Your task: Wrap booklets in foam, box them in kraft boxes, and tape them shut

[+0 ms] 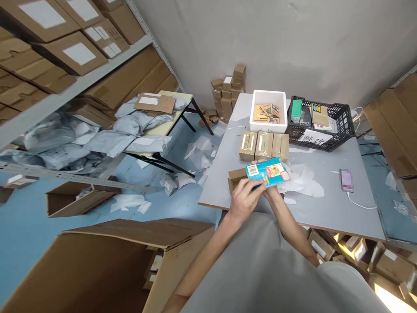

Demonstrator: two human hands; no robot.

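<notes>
A flat blue printed pack (267,172), with a white barcode label and a yellow-and-red picture, is held tilted over the table's near side. My left hand (245,196) grips its lower left edge, thumb and fingers closed on it. My right hand (271,191) is under and behind the pack, mostly hidden by it; fingertips show at the top edge. Just left of the pack stands an open small cardboard box (235,177), partly covered by the pack and my left hand. Three taped brown boxes (263,146) sit in a row behind it.
On the grey table (329,178) are a white foam bin (267,128) of small packs, a black crate (347,126) with books, crumpled white paper (304,180) and a phone (346,180) on a cable. A large open carton (97,269) stands at my left; loaded shelves (107,71) lie beyond.
</notes>
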